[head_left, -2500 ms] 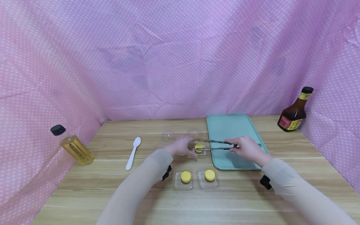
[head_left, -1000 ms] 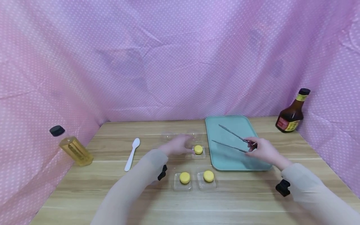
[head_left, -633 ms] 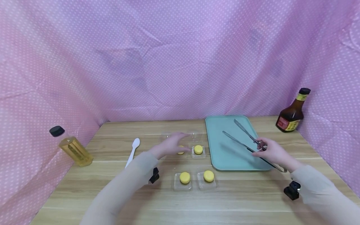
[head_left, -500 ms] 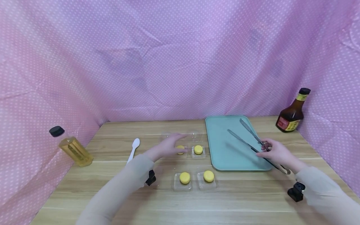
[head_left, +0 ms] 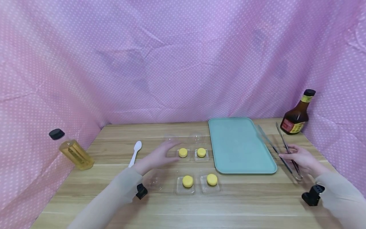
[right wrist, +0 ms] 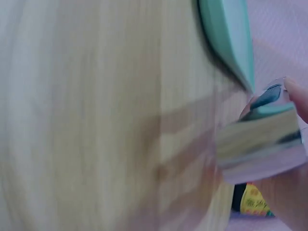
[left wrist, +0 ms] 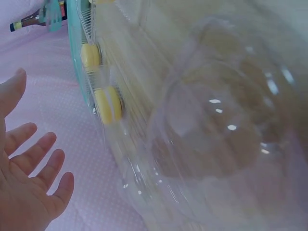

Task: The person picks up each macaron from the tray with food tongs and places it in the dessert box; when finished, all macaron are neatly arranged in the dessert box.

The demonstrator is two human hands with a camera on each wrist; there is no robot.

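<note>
My right hand (head_left: 301, 160) holds metal tongs (head_left: 282, 136) to the right of the green tray (head_left: 241, 146), thumb on one side and fingers on the other. The two arms of the tongs stand apart with nothing between their tips. In the right wrist view, the shiny bent end of the tongs (right wrist: 260, 147) shows close up. My left hand (head_left: 157, 156) is empty, fingers spread, just left of a yellow macaron (head_left: 183, 152) in a clear plastic box. Another macaron (head_left: 201, 152) sits beside it. A clear domed lid (left wrist: 211, 120) fills much of the left wrist view.
Nearer the front, two more yellow macarons sit in clear boxes, one left (head_left: 187, 181) and one right (head_left: 212, 179). A white spoon (head_left: 136, 148) lies at the left. An oil bottle (head_left: 76, 154) stands far left, a dark sauce bottle (head_left: 297, 116) at the back right.
The tongs have left the macaron and moved right across the tray to its far side, turning to point backward. My left hand has drawn back left, uncovering the back-left macaron.
</note>
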